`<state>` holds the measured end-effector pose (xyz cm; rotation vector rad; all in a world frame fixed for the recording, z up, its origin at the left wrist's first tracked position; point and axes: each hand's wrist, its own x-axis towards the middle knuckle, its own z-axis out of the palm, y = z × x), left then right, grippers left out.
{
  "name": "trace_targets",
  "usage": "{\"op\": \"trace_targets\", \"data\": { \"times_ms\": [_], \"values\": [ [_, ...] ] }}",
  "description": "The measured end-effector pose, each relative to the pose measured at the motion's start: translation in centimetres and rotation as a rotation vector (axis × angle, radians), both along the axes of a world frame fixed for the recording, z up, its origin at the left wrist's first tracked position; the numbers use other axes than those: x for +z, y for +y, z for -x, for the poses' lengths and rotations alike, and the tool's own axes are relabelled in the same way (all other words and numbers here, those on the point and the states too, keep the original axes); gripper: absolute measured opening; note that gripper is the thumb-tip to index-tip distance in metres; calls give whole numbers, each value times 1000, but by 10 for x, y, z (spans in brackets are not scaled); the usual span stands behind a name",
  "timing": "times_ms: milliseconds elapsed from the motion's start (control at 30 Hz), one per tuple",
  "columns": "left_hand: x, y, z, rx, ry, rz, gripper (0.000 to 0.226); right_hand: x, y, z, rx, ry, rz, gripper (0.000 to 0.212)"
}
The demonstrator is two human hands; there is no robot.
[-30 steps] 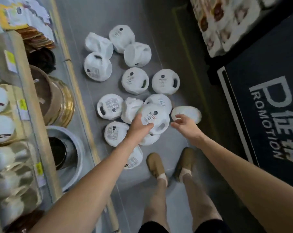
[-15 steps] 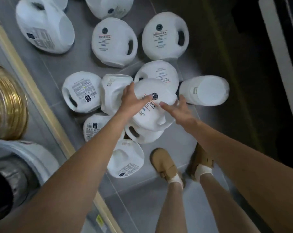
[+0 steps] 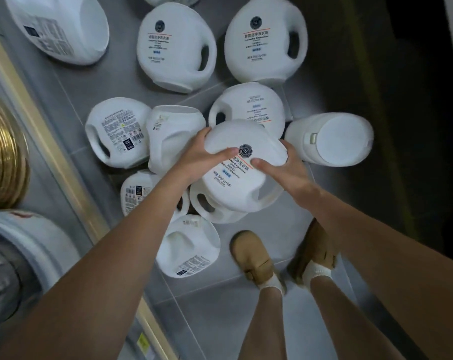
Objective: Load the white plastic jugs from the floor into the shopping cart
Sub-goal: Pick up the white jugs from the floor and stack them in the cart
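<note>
Left hand (image 3: 196,162) grips the top jug (image 3: 246,185) at its 9 o'clock edge, fingers curled over the rim, thumb on the label. Right hand (image 3: 285,175) clasps the 3 o'clock edge likewise. This jug overlies the pile on the grey floor (image 3: 72,100); neighbour jugs (image 3: 116,133) lie at 9, 12 and 3 o'clock.

Smooth matt white plastic jugs (image 3: 243,167) with paper-looking labels on a smooth grey floor (image 3: 220,320), possibly tile.
</note>
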<state>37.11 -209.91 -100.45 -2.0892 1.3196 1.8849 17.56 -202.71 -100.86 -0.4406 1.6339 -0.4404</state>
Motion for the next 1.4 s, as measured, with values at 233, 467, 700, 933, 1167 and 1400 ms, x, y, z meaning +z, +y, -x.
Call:
{"op": "trace_targets", "data": {
  "times_ms": [233,467,700,933,1167,1400],
  "values": [
    [57,50,12,141,69,0,81,56,28,20,100,35,7,72],
    [178,97,12,365,138,25,72,172,34,28,308,28,63,70],
    [324,167,15,661,73,137,77,320,32,24,667,32,156,75],
    [447,260,23,1092,45,283,92,457,38,-8,1132,-95,232,78],
    [557,377,17,1413,-136,448,58,572,107,-79,1547,-115,327,90],
    [644,519,46,1795,-242,587,60,655,232,-134,1870,-291,491,29]
  ]
}}
